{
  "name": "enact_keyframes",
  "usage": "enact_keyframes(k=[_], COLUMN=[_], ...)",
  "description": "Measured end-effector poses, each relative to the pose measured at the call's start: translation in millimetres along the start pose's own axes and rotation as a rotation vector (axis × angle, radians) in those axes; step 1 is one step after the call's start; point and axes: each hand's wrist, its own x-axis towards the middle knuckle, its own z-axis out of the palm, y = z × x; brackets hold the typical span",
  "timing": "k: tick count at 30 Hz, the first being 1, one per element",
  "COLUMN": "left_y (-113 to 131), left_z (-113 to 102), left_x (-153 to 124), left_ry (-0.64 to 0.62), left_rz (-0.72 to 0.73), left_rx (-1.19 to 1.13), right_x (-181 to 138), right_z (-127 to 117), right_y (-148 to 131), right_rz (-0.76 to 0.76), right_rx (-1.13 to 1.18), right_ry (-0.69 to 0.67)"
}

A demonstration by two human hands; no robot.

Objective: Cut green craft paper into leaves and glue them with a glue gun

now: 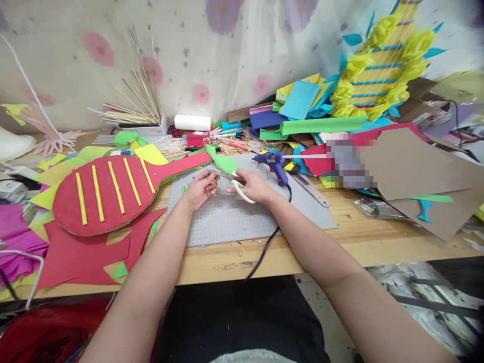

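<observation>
My right hand (254, 185) is closed around white-handled scissors (235, 182), whose blades point left into a strip of green foam sheet (224, 162). My left hand (200, 187) pinches the near end of that green strip, fingers curled. Both hands hover over a grey cutting mat (242, 217) on the wooden table (340, 242). A blue glue gun (273, 162) stands just behind my right hand, its black cord running off the table's front edge.
A red guitar-shaped foam cutout (113, 194) with yellow stripes lies at left on red and yellow scraps. Cardboard pieces (419, 171), rolls of coloured paper, a metal ruler (312, 190) and a yellow-and-blue craft piece (381, 70) crowd the right and back. Wooden sticks (139, 101) stand behind.
</observation>
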Motion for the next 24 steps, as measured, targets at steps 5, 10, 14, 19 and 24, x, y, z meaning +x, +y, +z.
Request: enact_keyframes(k=[5, 10, 14, 19, 24], left_y=[-0.3, -0.3, -0.7, -0.1, 2.5], left_z=[-1.3, -1.4, -2.9, -3.2, -4.1], left_x=[0.4, -0.1, 0.2, -0.2, -0.7], left_ry=[0.002, 0.028, 0.038, 0.047, 0.017], left_rz=[0.014, 0.025, 0.025, 0.015, 0.003], left_rx=[0.017, 0.042, 0.026, 0.016, 0.012], right_x=[1.1, 0.5, 0.2, 1.0, 0.4], right_z=[1.2, 2.0, 2.6, 3.3, 3.7], right_y=[0.3, -1.3, -2.3, -2.9, -2.3], right_rz=[0.034, 0.049, 0.087, 0.160, 0.087], right_rx=[-0.021, -0.048, -0.130, -0.118, -0.060], right_ry=[0.009, 0.004, 0.052, 0.092, 0.085])
